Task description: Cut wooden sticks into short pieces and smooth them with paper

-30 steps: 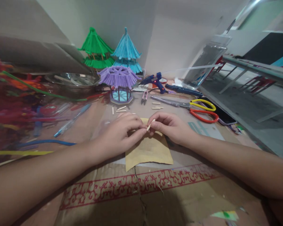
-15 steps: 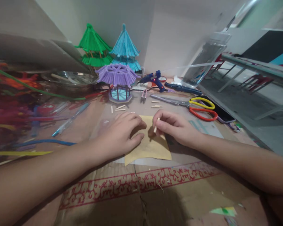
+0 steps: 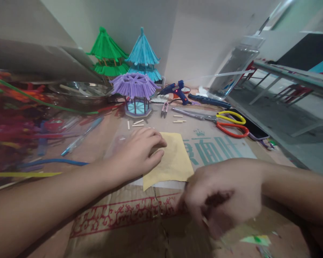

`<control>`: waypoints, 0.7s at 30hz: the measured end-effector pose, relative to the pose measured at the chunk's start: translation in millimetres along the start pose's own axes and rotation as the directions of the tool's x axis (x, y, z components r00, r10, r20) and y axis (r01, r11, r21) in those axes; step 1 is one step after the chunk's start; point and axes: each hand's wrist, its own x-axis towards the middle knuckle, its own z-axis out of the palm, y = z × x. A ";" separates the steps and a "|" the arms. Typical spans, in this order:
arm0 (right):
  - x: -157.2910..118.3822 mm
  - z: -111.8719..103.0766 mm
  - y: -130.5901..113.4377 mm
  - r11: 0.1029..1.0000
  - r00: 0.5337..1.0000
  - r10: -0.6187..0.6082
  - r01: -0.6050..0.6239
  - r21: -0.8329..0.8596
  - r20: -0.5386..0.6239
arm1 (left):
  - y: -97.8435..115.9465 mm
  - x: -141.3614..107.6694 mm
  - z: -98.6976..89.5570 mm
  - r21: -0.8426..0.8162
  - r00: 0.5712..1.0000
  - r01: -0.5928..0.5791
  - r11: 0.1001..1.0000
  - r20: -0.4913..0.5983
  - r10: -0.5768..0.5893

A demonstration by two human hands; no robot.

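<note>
My left hand (image 3: pixel 143 150) rests on the left part of a yellow sheet (image 3: pixel 174 157) that looks like sandpaper and has a grey smudge in its middle. Its fingers are bent, the thumb lies apart, and nothing is in the grasp. Off the sheet's lower right corner, over the cardboard, is my right hand (image 3: pixel 223 195), blurred and turned knuckles up. Its fingers are closed, with a pale bit of a small wooden stick (image 3: pixel 205 221) just showing at the tips. Several similar short sticks (image 3: pixel 138 125) lie beyond the sheet, in two groups.
Behind stand a purple pavilion model (image 3: pixel 134 89), a blue one (image 3: pixel 142 50) and a green one (image 3: pixel 104 46). A glue gun (image 3: pixel 177 91), scissors (image 3: pixel 231 123), a phone (image 3: pixel 254 130) and small snips (image 3: pixel 164 109) lie at the back right. Pipe cleaners (image 3: pixel 56 160) crowd the left.
My right hand has moved from above the yellow sheet down and to the right, turning over with the small stick. The left hand has stayed in place.
</note>
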 end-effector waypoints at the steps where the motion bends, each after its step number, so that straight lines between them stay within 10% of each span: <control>1: 2.9 -0.5 1.9 1.000 1.000 -0.006 0.006 -0.021 -0.012 | -0.6 -0.2 0.1 0.002 1.000 0.003 1.000 -0.001 -0.003; 11: 36.2 -17.5 41.4 0.980 0.976 -0.063 0.021 -0.198 -0.209 | 4.8 1.1 -5.2 0.069 0.998 -0.006 0.998 0.062 0.002; 21: 29.6 -7.3 41.2 0.863 0.968 -0.247 0.206 -0.461 -0.030 | 4.3 0.1 -3.6 0.161 0.991 -0.022 0.987 0.136 0.000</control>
